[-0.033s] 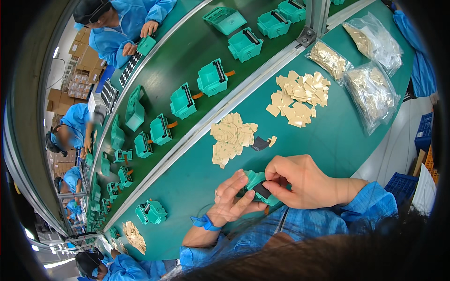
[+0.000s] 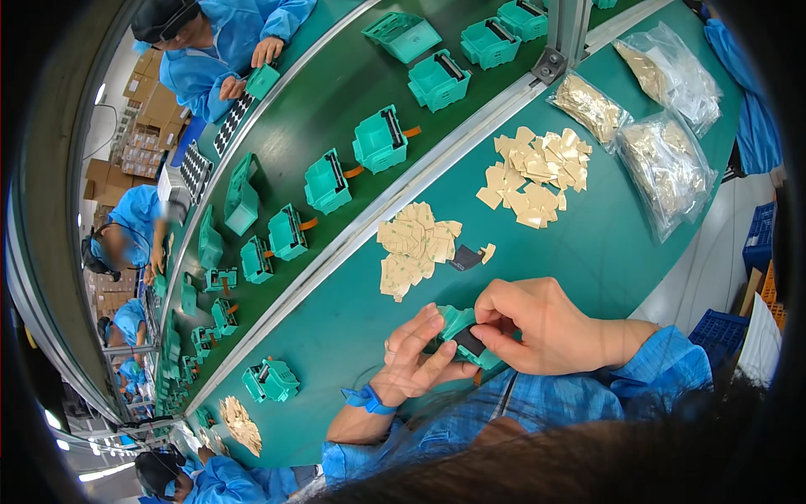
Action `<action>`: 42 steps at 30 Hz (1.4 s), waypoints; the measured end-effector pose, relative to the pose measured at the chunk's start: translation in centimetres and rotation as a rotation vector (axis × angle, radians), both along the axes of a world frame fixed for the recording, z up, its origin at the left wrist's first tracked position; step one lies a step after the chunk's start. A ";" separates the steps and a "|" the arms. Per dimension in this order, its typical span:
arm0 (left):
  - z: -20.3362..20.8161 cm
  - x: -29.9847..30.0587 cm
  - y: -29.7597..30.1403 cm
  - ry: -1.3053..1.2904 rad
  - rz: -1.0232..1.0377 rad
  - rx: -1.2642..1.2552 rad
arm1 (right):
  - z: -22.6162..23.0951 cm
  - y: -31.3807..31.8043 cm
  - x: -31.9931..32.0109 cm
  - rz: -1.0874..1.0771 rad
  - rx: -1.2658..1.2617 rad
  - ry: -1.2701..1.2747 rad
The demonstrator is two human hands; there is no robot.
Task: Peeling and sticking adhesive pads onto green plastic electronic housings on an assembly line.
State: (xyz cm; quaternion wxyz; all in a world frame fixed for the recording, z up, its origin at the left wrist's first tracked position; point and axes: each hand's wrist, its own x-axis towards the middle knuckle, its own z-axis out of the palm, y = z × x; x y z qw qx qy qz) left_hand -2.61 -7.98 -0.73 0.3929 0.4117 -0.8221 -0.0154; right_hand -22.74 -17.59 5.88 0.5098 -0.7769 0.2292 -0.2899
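Close in front of my body, my left hand (image 2: 413,357) is closed around a small green plastic housing (image 2: 454,322), steadying it from its left side. My right hand (image 2: 537,326) reaches over the housing from the right, thumb and forefinger pinched together at a black patch (image 2: 468,341) that lies on it. Part of the patch is hidden by the fingers. Just beyond my hands, a loose black sticker piece (image 2: 465,258) with a small beige tab lies beside a pile of beige backing pieces (image 2: 416,244).
Another beige pile (image 2: 541,168) and clear bags (image 2: 667,168) of pieces lie farther right. A green housing (image 2: 270,380) stands at left. Past a metal rail (image 2: 369,223), a conveyor (image 2: 336,101) carries several green housings. Co-workers (image 2: 222,59) in blue sit along its far side.
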 end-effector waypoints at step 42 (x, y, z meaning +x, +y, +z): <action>2.0 23.5 1.2 -0.257 1.234 0.024 | -3.9 0.6 0.9 -0.195 -0.499 0.322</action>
